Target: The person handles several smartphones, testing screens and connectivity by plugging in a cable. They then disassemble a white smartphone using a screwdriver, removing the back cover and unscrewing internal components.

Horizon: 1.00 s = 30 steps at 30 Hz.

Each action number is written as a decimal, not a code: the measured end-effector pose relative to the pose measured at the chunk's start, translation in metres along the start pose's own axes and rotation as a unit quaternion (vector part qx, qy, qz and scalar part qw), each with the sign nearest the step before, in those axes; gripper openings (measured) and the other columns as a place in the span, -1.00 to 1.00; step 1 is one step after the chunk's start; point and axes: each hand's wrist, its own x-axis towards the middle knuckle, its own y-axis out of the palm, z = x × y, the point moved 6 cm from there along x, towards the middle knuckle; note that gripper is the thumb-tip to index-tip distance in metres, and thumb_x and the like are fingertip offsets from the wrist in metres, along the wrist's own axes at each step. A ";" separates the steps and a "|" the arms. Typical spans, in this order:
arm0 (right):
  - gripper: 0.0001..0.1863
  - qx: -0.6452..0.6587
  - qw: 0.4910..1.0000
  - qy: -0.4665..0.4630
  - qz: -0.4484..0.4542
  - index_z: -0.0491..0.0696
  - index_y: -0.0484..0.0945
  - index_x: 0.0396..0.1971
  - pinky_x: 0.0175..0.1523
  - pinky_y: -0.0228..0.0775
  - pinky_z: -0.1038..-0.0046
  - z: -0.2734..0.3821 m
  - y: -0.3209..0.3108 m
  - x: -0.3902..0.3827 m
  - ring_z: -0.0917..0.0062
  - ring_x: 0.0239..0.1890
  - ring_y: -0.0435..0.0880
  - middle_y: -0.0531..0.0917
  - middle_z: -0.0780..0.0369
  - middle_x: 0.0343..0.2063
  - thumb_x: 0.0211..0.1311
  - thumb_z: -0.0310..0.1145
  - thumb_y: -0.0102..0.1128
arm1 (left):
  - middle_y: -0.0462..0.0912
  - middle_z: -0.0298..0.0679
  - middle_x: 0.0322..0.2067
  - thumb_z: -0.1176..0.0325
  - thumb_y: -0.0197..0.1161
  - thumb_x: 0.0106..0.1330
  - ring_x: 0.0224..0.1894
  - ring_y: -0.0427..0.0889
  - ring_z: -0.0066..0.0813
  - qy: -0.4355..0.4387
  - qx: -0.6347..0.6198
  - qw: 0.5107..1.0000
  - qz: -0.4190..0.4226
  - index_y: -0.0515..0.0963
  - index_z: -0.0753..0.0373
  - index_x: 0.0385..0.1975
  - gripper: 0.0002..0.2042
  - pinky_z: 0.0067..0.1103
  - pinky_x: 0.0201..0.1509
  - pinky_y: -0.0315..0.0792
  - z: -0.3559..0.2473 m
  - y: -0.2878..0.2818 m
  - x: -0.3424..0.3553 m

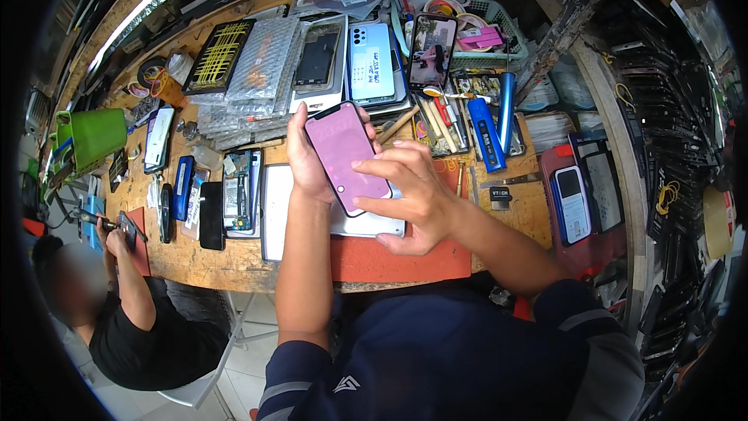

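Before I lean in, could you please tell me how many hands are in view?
4: the person's left hand holding the pink-screened phone, their right hand at its screen, and a co-worker's two hands at far left.

A person wears a dark navy shirt (460, 359) with short sleeves and grey trim, seen from above. A small white angular emblem (347, 383) marks the left side of the chest, its strokes sharp against the dark cloth. Grey banding crosses the navy left sleeve (300, 355); on the right sleeve (573, 304), a slim grey stripe runs across navy cloth, with a broader, darker grey area toward the side of the shirt. The front is otherwise one deep, even blue. The left forearm (304, 265) and right forearm (506, 245) are bare, as are the fingers (389, 169).
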 end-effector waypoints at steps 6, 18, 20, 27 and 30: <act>-0.32 -0.099 0.991 0.069 -0.063 0.05 0.70 0.14 0.34 0.14 0.01 -0.024 -0.022 0.002 0.11 0.31 0.35 0.44 0.03 0.35 -0.08 -0.04 0.42 | 0.70 -0.03 -0.29 -0.32 -0.32 0.53 -0.31 0.71 -0.23 0.008 0.055 0.998 -0.005 0.57 0.35 -0.06 -0.24 -0.42 -0.21 0.65 0.002 0.007 -0.001; -0.44 -0.072 0.991 0.061 -0.099 0.01 0.75 -0.08 0.33 0.13 0.02 -0.021 -0.025 0.003 0.15 0.24 0.39 0.52 0.02 0.28 -0.17 -0.07 0.43 | 0.73 0.02 -0.21 -0.49 -0.39 0.50 -0.32 0.77 -0.10 -0.010 -0.005 1.000 0.029 0.56 0.38 0.04 -0.08 -0.28 -0.20 0.73 0.013 0.009 0.000; -0.46 -0.056 0.995 0.024 -0.084 -0.02 0.73 -0.10 0.30 0.17 0.02 -0.014 -0.022 0.004 0.14 0.22 0.42 0.56 0.04 0.23 -0.14 -0.05 0.42 | 0.74 0.02 -0.16 -0.53 -0.41 0.47 -0.29 0.78 -0.11 -0.027 -0.012 0.999 0.046 0.57 0.38 0.06 -0.04 -0.28 -0.18 0.73 0.018 0.011 -0.003; -0.55 -0.090 0.972 0.136 -0.171 -0.14 0.66 0.04 0.22 0.35 0.20 -0.036 -0.040 0.000 0.20 0.09 0.53 0.62 0.08 0.07 0.10 -0.42 0.43 | 0.76 -0.03 -0.21 -0.67 -0.49 0.33 -0.26 0.81 -0.16 -0.059 0.002 0.998 0.006 0.59 0.40 0.06 0.11 -0.27 -0.22 0.78 0.029 0.015 -0.003; -0.54 0.007 0.967 0.182 -0.177 -0.15 0.65 0.10 0.20 0.37 0.22 -0.048 -0.036 -0.003 0.22 0.10 0.53 0.61 0.07 0.09 0.18 -0.37 0.44 | 0.76 -0.03 -0.26 -0.69 -0.47 0.30 -0.32 0.82 -0.14 -0.149 0.085 0.985 -0.031 0.59 0.41 0.08 0.13 -0.27 -0.24 0.79 0.047 0.016 -0.010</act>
